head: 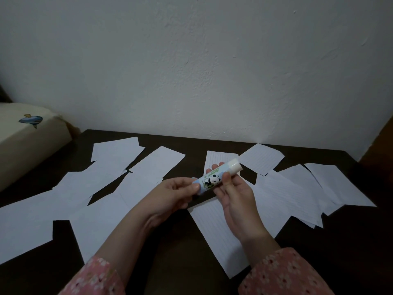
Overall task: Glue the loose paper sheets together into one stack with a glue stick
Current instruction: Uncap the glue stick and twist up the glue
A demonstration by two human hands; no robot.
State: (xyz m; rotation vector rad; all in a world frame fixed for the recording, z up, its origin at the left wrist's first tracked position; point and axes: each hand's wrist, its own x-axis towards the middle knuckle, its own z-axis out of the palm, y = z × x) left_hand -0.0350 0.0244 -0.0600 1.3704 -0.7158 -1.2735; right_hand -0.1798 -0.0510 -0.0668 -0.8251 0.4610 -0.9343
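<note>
Barely started: you hold the glue stick (214, 179) above the table (180, 248), cap on, left hand (176, 193) and right hand (235, 193) both gripping it. Sheets (223, 226) lie scattered, none glued.

Dark brown worktop (182, 248) – back edge against white textured wall (212, 60). Cream box-like object (27, 145) with blue fish picture (30, 120) at worktop's far left corner, touching wall. Brown wooden surface (380, 143) beside worktop's far right corner – identity unclear.
</note>
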